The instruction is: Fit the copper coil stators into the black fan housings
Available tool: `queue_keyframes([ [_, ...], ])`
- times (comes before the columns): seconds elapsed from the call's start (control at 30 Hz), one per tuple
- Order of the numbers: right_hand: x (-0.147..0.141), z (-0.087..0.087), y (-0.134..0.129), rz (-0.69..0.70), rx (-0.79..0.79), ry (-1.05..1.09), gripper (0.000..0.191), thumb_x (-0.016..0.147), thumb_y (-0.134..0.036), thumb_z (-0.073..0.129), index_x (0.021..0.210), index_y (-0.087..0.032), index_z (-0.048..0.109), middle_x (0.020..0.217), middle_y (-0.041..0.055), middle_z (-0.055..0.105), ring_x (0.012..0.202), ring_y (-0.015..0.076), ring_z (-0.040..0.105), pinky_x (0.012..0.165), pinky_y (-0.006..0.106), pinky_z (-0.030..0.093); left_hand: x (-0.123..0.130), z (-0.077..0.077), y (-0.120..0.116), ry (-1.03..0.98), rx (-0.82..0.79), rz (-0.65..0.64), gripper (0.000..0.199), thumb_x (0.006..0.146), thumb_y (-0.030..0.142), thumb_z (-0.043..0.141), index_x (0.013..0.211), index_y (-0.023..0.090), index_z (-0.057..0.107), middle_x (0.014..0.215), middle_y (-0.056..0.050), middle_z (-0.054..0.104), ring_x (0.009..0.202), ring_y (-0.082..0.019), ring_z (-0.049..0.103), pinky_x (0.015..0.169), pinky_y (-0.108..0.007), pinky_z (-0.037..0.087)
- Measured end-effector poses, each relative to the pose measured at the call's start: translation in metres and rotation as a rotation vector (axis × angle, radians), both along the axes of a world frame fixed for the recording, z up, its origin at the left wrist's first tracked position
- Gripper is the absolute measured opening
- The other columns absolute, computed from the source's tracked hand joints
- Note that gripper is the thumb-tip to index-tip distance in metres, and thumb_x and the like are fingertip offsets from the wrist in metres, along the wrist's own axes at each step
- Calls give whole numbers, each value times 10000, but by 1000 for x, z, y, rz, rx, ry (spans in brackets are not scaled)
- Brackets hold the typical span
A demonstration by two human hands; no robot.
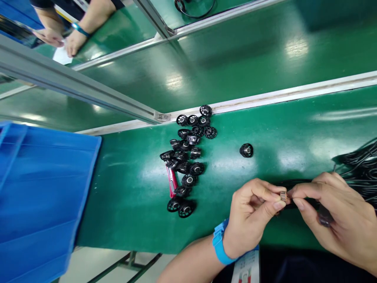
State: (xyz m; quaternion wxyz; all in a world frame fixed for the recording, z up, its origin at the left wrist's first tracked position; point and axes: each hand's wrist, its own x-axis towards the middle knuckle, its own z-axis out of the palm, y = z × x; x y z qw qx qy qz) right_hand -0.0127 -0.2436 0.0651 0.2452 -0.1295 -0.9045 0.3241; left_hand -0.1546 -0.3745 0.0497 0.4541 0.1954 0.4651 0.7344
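My left hand [249,216], with a blue strap at its wrist, is closed. Its thumb and index finger pinch a small ribbed metallic piece [283,196] with copper-coloured edges. Just to the right, the thumb and forefinger of my right hand [338,216] are pinched on a thin wire against that piece; the exact join is too small to make out. Black cable [291,182] runs behind both hands. A dark lump [324,218] shows under the right palm. Beyond my hands, one black round part [246,150] with a silvery centre lies by itself on the green tabletop.
Several similar black round parts [189,180] lie clustered mid-table, beside a red-handled tool [171,181]. Coiled black cables [361,161] lie at right. A blue bin [44,196] stands at left. A metal frame post [88,84] rises behind; across it are another person's hands [73,42].
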Motion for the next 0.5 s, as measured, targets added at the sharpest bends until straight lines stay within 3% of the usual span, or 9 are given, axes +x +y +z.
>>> queue_keyframes([
  [0.1,-1,-4,0,-16,18,22,127,1019,-213,663,1145,-208,644,946,-6,760,728,132,612,720,344,426,0,0,1,-117,-18,-7,113,889,136,843,878,212,760,971,16,817,865,-95,799,752,-149,642],
  [0.17,-2,-6,-1,-32,67,43,261,999,-284,721,1237,-202,651,966,3,768,734,142,608,717,353,421,0,0,1,-188,-12,-20,121,885,135,850,876,214,759,960,29,816,886,-80,796,805,-141,636],
  [0.27,-2,-4,-1,-60,151,64,379,941,-181,776,1305,-209,675,930,-11,771,764,145,606,726,348,425,1,-1,0,-241,-15,-36,133,879,133,857,861,212,752,947,41,813,846,-50,776,787,-114,620],
  [0.37,2,0,-1,-68,159,68,341,921,-93,763,1231,-235,743,915,-18,766,798,144,604,742,336,444,0,-2,-1,-238,-56,-42,147,866,185,878,846,200,733,962,20,815,810,-62,767,725,-124,619],
  [0.5,1,7,1,-61,173,76,213,933,-90,740,1085,-232,781,819,-18,731,760,135,591,734,320,468,1,-2,-3,-105,-94,-21,204,857,272,891,821,187,710,929,-20,809,868,-127,789,797,-209,650],
])
